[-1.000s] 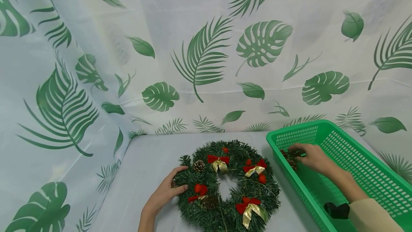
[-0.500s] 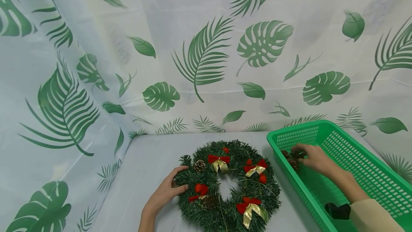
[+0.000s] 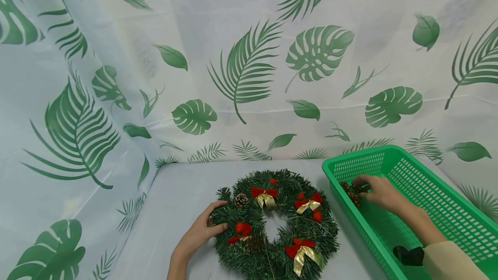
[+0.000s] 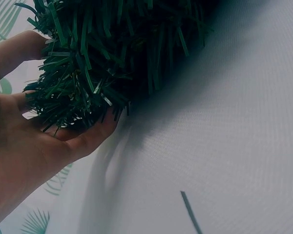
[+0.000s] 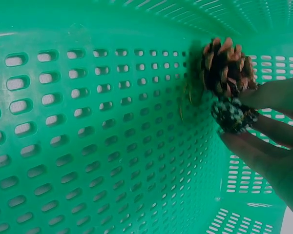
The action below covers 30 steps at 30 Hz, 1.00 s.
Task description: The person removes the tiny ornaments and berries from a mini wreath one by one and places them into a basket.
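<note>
A green Christmas wreath (image 3: pixel 327 228) lies on the white cloth, decorated with red-and-gold bows (image 3: pixel 264 193), red berries (image 3: pixel 317 216) and pine cones (image 3: pixel 241 201). My left hand (image 3: pixel 198 232) grips its left edge; in the left wrist view the thumb and fingers curve round the green bristles (image 4: pixel 83 73). Inside the green basket (image 3: pixel 330 165), my right hand (image 3: pixel 383 191) pinches a dark, pale-speckled pine cone (image 5: pixel 229 116) between thumb and fingers. A brown pine cone (image 5: pixel 227 66) touches it, against the basket's wall. The right fingertips are partly hidden in the head view.
The long perforated basket stands right of the wreath, its raised rim between the two. A black object (image 3: pixel 408 255) sits by the right cuff. Leaf-printed cloth walls (image 3: pixel 241 77) close off the back and left. A loose green strand (image 4: pixel 190 212) lies on the cloth near my left hand.
My right hand has shifted slightly to the right among the pine cones in the basket. My left hand and the wreath have stayed in place.
</note>
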Each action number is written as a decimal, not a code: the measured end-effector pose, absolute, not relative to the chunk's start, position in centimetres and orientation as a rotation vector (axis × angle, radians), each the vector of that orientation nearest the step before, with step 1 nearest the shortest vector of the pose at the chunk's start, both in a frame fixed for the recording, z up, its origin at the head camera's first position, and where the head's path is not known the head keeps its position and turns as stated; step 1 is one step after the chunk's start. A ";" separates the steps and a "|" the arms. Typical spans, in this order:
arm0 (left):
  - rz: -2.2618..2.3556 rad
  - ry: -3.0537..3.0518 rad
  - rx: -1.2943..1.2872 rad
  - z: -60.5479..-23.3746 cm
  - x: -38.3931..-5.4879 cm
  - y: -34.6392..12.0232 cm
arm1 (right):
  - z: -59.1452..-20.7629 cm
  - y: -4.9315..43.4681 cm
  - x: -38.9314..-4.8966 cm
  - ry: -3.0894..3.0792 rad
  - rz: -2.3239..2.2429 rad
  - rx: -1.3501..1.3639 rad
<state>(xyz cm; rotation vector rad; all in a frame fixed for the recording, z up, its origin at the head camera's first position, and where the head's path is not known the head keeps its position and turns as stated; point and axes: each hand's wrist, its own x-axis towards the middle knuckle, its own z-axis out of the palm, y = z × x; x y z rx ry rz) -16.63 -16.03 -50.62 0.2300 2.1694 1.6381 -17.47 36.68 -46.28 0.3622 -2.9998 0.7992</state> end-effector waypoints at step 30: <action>1.632 2.178 0.222 -50.6 -16.6 -16.0 | -45.6 37.2 -16.9 -2.988 0.754 0.382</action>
